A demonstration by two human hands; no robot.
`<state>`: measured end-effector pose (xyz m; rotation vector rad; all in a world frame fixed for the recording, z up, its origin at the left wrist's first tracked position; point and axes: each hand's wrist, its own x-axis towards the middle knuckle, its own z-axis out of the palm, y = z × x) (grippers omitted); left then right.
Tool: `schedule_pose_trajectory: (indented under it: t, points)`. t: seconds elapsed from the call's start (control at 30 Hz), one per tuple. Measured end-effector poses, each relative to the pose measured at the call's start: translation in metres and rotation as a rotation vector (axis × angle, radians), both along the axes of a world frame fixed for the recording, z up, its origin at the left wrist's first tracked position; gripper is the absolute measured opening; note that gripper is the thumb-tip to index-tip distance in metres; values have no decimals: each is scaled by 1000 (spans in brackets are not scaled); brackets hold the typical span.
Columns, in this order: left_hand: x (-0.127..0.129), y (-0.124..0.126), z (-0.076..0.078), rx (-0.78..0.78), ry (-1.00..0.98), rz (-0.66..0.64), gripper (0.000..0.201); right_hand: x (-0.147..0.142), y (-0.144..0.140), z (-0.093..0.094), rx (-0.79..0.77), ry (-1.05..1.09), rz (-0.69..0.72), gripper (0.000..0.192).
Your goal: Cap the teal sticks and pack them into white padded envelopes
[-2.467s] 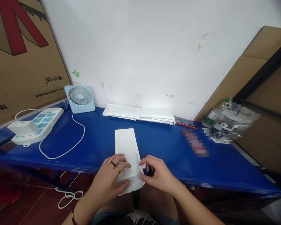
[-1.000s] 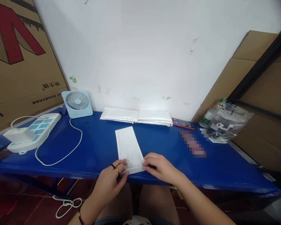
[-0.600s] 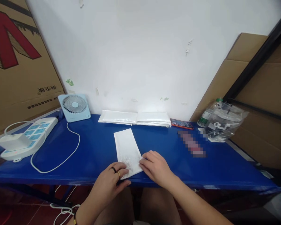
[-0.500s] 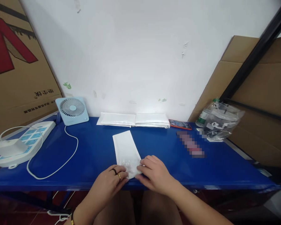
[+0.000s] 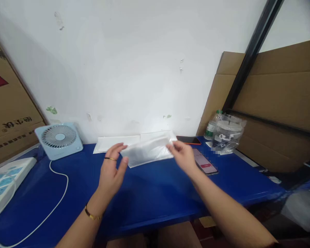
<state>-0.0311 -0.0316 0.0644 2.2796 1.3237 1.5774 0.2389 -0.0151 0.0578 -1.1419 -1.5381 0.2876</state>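
A white, bubble-lined mailer [image 5: 147,152] is lifted above the table, lying crosswise and slightly tilted. My right hand [image 5: 184,156] pinches its right end between thumb and fingers. At its left end, my left hand [image 5: 111,170] has thumb and fingers spread, with the fingertips close to the edge; whether they touch it I cannot tell. Just behind, two flat stacks of similar white mailers [image 5: 107,142] lie side by side along the wall, the right stack partly hidden by the held one.
A blue fan [image 5: 60,137] and a white power strip [image 5: 10,184] with its cable stand on the blue table [image 5: 150,199] at left. To the right are a lit phone [image 5: 205,162], a dark phone [image 5: 188,140], a bottle [image 5: 210,129] and a clear plastic bag [image 5: 228,132]. Cardboard [image 5: 279,89] flanks the table.
The mailer has gone from the table's front edge up and toward the stacks, turning from lengthwise to crosswise. My left hand's fingers have spread. The view has shifted right.
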Motion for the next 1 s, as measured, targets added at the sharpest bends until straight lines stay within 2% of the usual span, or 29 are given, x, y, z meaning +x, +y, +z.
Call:
schedule_pose_trajectory:
  t: [0.07,0.13,0.17,0.23,0.3,0.37,0.47,0.6,0.67,0.7,0.77,0.83,0.9,0.93,1.0]
  points:
    - [-8,34,-8,-161,-227,68,32,27,42,10,-157,323,14,27]
    - [-14,65,-22,-435,-498,92,32,50,80,13,-289,487,-61,24]
    - [-17,79,-30,-552,-653,85,31,59,97,12,-333,488,-154,22]
    - [-19,98,-43,-780,-933,15,26,70,122,7,-365,454,-222,18]
    - [-20,110,-50,-945,-1114,-41,23,76,137,0,-394,382,-281,16]
    - [-20,117,-51,-990,-1193,-43,20,79,146,-7,-416,293,-339,16]
    - [-21,124,-48,-935,-1226,18,13,82,150,-11,-413,148,-420,23]
    - [-21,126,-44,-859,-1257,86,11,76,136,-7,-225,-225,-552,40]
    - [-22,121,-41,-801,-1270,106,13,62,117,-4,-104,-323,-489,41]
    - [-21,116,-38,-773,-1275,101,14,52,106,-3,-62,-348,-397,41]
    - [-20,102,-32,-731,-1288,52,14,25,82,-6,-5,-450,-119,48]
    - [-17,83,-27,-720,-1310,-13,13,-6,64,-15,22,-566,87,71]
    - [-12,62,-23,-734,-1341,-42,14,-34,56,-28,39,-622,193,86]
    - [-10,52,-22,-743,-1356,-49,15,-45,55,-35,51,-621,216,82]
    - [-6,33,-21,-761,-1381,-65,17,-60,57,-47,37,-551,224,56]
